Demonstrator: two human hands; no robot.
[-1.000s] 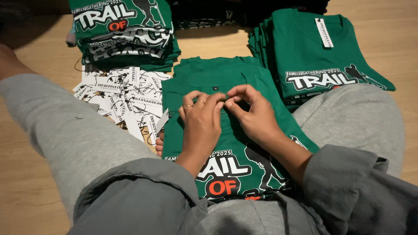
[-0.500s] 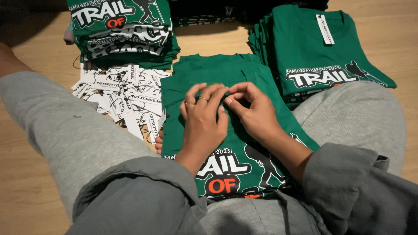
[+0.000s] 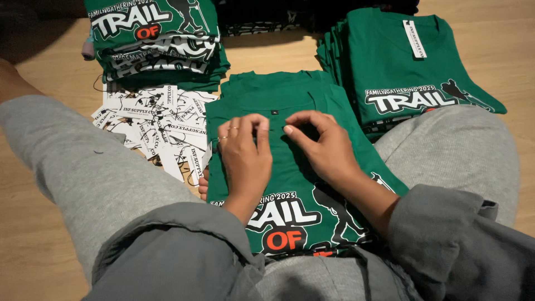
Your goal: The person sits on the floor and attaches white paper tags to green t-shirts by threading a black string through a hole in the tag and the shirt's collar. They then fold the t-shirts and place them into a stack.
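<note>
A folded green T-shirt with a white, black and orange print lies on my lap, on top of a small pile of the same shirts. My left hand rests on its upper part, fingers bent, rings on two fingers. My right hand sits beside it, fingertips pressed on the cloth just below the small dark neck label. The fingertips of both hands nearly meet. Whether either hand pinches something small, I cannot make out.
A heap of white hang tags with black strings lies on the wooden floor to the left. One stack of folded green shirts stands at the back left, another with a white size strip at the right. My grey-trousered knees flank the pile.
Both hands slid slightly down the shirt and parted a little, uncovering the neck label. The view shifted a bit.
</note>
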